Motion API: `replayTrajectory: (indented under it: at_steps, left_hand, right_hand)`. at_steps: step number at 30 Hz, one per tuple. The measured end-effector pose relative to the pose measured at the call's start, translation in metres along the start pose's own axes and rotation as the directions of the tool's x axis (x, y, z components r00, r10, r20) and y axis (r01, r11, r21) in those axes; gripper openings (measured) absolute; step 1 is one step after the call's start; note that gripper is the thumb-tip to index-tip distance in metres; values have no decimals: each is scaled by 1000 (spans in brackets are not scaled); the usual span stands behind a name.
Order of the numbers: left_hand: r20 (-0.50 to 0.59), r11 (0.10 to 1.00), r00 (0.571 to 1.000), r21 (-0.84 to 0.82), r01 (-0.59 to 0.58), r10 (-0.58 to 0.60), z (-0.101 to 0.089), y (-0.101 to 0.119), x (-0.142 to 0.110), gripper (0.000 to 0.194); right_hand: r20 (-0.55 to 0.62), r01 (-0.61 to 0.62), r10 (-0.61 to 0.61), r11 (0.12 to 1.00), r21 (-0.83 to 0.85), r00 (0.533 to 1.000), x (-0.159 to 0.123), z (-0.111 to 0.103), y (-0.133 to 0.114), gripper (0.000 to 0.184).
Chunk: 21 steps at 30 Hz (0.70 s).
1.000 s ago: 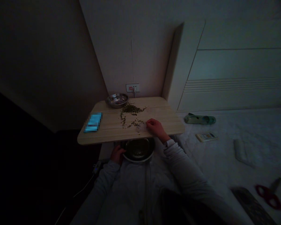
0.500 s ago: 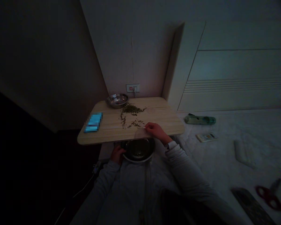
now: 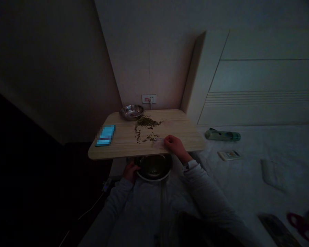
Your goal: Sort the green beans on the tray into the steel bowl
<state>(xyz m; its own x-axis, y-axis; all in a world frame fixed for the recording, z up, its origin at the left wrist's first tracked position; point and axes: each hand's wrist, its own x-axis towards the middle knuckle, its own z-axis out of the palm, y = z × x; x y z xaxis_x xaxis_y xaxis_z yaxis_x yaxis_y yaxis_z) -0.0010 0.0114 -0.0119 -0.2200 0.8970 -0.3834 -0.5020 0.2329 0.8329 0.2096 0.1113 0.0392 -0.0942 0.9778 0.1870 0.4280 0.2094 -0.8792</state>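
In a dim room a small wooden table [image 3: 123, 147] carries a scatter of small dark green beans [image 3: 145, 125]. My right hand [image 3: 173, 144] rests curled on the table near its front edge, beside the nearest beans and a pale thin piece I cannot make out. Below the table's front edge my left hand [image 3: 131, 170] grips the rim of a metal bowl [image 3: 154, 166] with a few beans inside. A second, shallower metal bowl [image 3: 132, 112] sits at the table's back.
A lit phone [image 3: 106, 135] lies on the table's left. On the bed to the right lie a green bottle [image 3: 222, 135], a small flat packet [image 3: 229, 155], a white roll [image 3: 269, 171] and red scissors [image 3: 300, 224]. A wall socket [image 3: 148, 99] is behind the table.
My right hand has slid a little toward the table's front edge, dragging beans along. The left hand keeps hold of the bowl. The camera has shifted slightly.
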Motion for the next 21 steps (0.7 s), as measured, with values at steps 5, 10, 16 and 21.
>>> replayTrajectory:
  at_steps: [5,10,16,21]
  left_hand:
    - [-5,999,1000,51,-17,18,-1,1,1,17]
    - [-4,999,1000,44,-10,10,-6,-3,7,16]
    - [16,998,1000,56,-20,19,-16,-13,16,19]
    - [24,997,999,63,-35,34,-23,-21,24,20]
  right_hand:
    - [-50,-25,20,995,-95,999,1,-6,1,11]
    - [-90,-15,3,991,-136,996,3,-8,2,11]
    - [-142,-28,6,987,-157,990,3,-8,1,11]
    - [-186,-23,-5,989,-146,982,4,-6,4,12]
